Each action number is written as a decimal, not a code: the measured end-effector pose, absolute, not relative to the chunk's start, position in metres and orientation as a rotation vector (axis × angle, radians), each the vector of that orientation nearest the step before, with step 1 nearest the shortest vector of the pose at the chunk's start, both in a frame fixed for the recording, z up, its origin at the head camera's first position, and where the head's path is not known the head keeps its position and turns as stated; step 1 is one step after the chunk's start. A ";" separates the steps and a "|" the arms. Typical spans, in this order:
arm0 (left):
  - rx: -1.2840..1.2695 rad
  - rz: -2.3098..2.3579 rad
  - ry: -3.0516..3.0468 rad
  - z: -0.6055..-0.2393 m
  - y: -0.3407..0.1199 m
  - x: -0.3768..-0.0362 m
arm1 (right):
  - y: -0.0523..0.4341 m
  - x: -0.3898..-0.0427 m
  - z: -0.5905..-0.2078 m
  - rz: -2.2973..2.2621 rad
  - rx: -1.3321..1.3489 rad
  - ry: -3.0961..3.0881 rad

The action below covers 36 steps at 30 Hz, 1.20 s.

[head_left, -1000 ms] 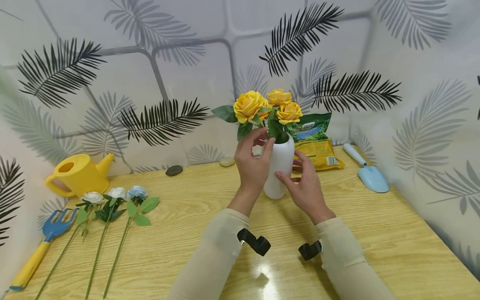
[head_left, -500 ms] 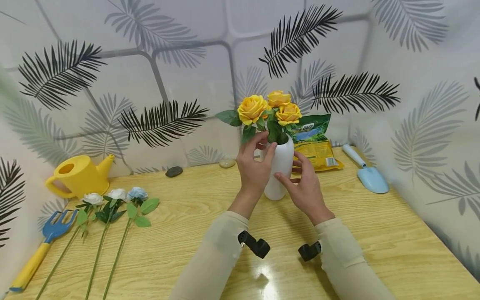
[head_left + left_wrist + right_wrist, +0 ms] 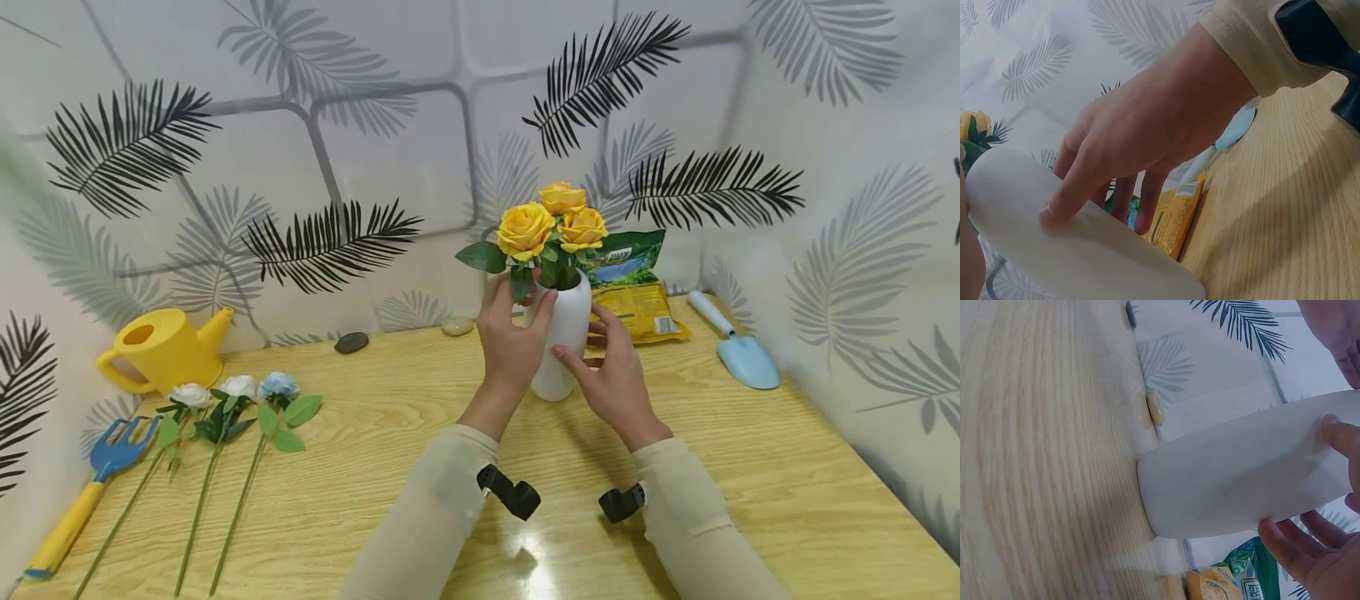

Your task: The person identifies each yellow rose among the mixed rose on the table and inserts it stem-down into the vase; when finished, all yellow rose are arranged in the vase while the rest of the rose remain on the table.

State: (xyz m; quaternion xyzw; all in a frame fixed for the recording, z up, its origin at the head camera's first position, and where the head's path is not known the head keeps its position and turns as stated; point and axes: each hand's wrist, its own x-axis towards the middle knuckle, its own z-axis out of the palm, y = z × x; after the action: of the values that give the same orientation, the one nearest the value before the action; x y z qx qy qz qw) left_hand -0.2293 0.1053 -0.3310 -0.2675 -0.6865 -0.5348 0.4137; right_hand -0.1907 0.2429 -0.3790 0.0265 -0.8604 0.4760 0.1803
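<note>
A white vase (image 3: 564,333) stands upright on the table, holding several yellow roses (image 3: 562,198) with green leaves. My right hand (image 3: 611,375) grips the vase from the right side, thumb on its front and fingers behind. The right wrist view shows the vase (image 3: 1241,472) with that hand's fingers (image 3: 1288,553) against it. At the vase mouth, my left hand (image 3: 513,337) pinches the stem of the front yellow rose (image 3: 525,231); leaves partly hide its fingertips. Only part of my left hand (image 3: 969,262) shows at the left wrist view's edge.
Behind the vase leans a green and yellow packet (image 3: 633,292), with a light blue trowel (image 3: 748,361) to its right. Left lie white and blue roses (image 3: 277,386), a hand fork (image 3: 120,454), and a yellow watering can (image 3: 168,354). Stones (image 3: 351,342) line the back edge.
The front yellow rose has moved right and slightly down toward the other roses, and my left hand has shifted a little with it. My right hand stays on the vase.
</note>
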 end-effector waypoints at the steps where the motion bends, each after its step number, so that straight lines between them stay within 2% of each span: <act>1: -0.673 -1.343 -1.726 -0.331 0.105 -0.229 | 0.243 -0.191 -0.379 1.346 0.075 -2.429; 36: -0.793 -1.308 -1.756 -0.346 0.097 -0.208 | 0.243 -0.191 -0.380 1.339 0.106 -2.408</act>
State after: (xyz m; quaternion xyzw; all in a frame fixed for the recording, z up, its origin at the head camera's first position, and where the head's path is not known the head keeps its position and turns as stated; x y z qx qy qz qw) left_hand -0.2078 0.0967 -0.3455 -0.3129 -0.6927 -0.5158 0.3952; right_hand -0.1914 0.2426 -0.3795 0.0378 -0.8573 0.4767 0.1909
